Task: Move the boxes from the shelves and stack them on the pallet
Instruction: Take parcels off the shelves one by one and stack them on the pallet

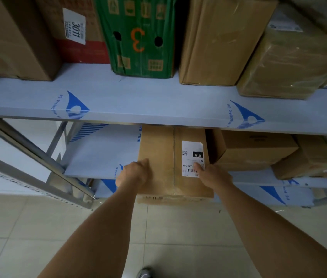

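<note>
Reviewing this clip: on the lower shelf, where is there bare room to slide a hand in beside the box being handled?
Bare shelf lies left of the labelled box, out to the metal frame; the left hand has room there. Right is crowded: the neighbouring box sits tight against it, by the right hand.

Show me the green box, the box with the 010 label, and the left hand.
green box [138,37]: head view, on its front face by the orange 3.
box with the 010 label [158,149]: head view, on its bare brown top.
left hand [133,173]: head view, on its back.
</note>
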